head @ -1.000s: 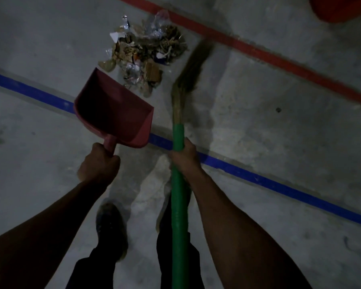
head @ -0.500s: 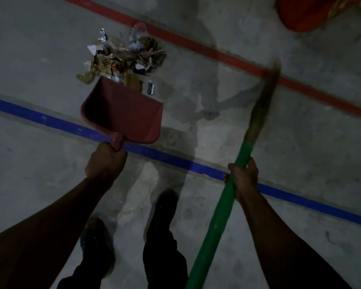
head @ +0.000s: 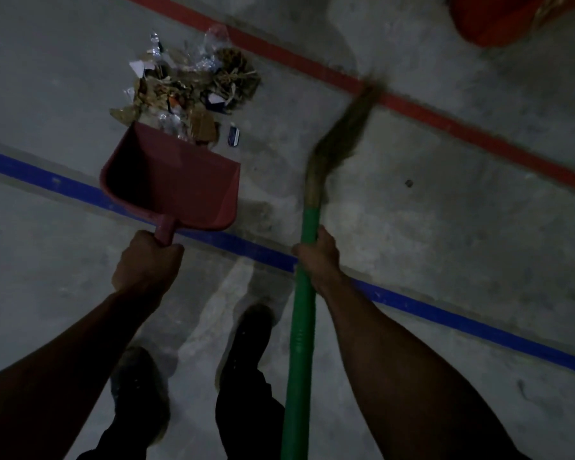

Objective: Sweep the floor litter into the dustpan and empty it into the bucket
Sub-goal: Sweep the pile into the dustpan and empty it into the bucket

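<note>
A heap of litter (head: 193,88), made of paper scraps, clear plastic and dry straw, lies on the concrete floor. A red dustpan (head: 173,180) has its front lip at the heap's near edge. My left hand (head: 146,260) grips the dustpan's handle. My right hand (head: 319,257) grips the green handle of a broom (head: 304,293). The broom's blurred bristles (head: 346,127) hang to the right of the heap, apart from it. A red bucket (head: 498,18) shows partly at the top right corner.
A small blue and white packet (head: 233,136) lies alone just right of the dustpan's lip. A red floor line (head: 445,121) runs behind the heap and a blue floor line (head: 445,313) crosses under my hands. My two shoes (head: 249,340) stand below the blue line.
The broom swung back from the far right toward the heap, now more upright. The dustpan stays at the heap's near edge. My feet shifted.
</note>
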### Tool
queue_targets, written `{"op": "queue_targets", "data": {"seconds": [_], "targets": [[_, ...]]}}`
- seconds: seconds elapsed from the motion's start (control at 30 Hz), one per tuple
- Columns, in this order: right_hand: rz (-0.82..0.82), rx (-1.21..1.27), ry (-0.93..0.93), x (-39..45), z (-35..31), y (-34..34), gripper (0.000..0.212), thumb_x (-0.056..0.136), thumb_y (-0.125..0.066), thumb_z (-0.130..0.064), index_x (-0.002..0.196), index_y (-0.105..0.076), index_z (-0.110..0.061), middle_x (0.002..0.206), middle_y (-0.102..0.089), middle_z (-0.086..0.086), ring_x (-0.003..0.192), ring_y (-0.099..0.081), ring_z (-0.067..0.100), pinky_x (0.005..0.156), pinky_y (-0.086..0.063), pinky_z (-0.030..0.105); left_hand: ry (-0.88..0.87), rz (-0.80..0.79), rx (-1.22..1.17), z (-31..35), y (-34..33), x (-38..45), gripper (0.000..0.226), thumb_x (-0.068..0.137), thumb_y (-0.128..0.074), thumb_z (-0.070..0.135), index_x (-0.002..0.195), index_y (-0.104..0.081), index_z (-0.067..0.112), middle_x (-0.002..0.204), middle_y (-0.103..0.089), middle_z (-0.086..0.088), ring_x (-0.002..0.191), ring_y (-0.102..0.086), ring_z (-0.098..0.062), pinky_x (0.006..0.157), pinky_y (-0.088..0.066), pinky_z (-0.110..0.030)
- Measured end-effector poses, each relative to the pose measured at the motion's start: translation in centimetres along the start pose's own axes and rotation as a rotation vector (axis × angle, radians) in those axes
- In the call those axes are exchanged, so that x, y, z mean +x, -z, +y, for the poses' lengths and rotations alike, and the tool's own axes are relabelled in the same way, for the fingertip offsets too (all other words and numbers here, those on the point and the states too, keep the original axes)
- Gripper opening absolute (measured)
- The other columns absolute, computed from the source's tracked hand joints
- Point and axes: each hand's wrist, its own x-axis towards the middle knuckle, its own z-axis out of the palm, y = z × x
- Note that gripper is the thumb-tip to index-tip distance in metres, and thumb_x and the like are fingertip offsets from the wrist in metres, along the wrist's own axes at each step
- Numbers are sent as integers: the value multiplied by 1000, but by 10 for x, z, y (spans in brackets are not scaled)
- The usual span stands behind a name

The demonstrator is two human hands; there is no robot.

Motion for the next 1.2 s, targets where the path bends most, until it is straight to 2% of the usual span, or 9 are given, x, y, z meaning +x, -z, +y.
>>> {"op": "queue_targets", "data": {"seconds": [0.2,0.33,0.43,0.63,0.73,0.8,0.93,1.07,1.2], "targets": [[-135,-57,167,-24,-44,5,53,81,-58,-6,131,-50,-21,107,-63,9,93,-65,30,79,-59,44,17,27,-60,5,13,-2,32,78,-63,30,99,-58,6,88,-60,-20,79,-57,-37,67,-43,-38],[-89,-119,278,-32,-63,44,59,83,-64,-12,137,-47,-27,95,-61,-3,77,-63,16,61,-56,28,44,42,-87,21,27,-3,29,77,-63,32,95,-58,9,90,-61,-20,87,-60,-40,70,-43,-39],[-61,-129,282,-20,-86,73,74,84,-65,-14,149,-36,-33,107,-64,7,78,-68,28,65,-60,37,73,52,-147,38,34,4,30,77,-63,32,96,-59,9,85,-57,-14,87,-60,-39,71,-42,-38],[-71,-228,368,56,-172,93,43,82,-63,-10,121,-54,-26,90,-65,8,63,-66,27,53,-58,35,180,70,-274,78,35,47,29,78,-62,28,97,-58,8,81,-58,-9,71,-53,-28,65,-39,-34],[-127,-314,355,106,-217,80,45,80,-64,-9,122,-55,-24,89,-64,7,59,-64,23,47,-51,27,248,65,-321,100,30,76,25,78,-63,26,95,-57,8,72,-53,-3,64,-50,-23,61,-37,-33],[-196,-439,364,130,-240,62,50,80,-63,-10,127,-52,-22,96,-64,9,68,-65,26,55,-54,30,313,76,-332,112,30,91,24,79,-63,26,94,-56,9,73,-52,-3,63,-49,-22,60,-35,-32],[-321,-775,434,143,-263,51,66,84,-60,-13,146,-36,-17,124,-59,16,104,-61,31,88,-53,40,398,86,-360,138,36,106,26,79,-62,27,96,-55,9,75,-53,-4,60,-46,-17,56,-32,-31],[-344,-974,498,137,-273,83,79,89,-54,-14,156,-14,-22,129,-55,16,112,-57,31,92,-50,38,438,57,-380,165,46,107,27,78,-61,28,97,-56,8,78,-56,-6,64,-51,-21,56,-34,-31],[-282,-1053,580,146,-300,121,78,91,-55,-16,157,-13,-21,126,-54,19,111,-56,32,87,-46,32,471,15,-433,192,49,104,28,78,-59,29,98,-55,10,83,-60,-8,77,-59,-30,66,-44,-35]]}}
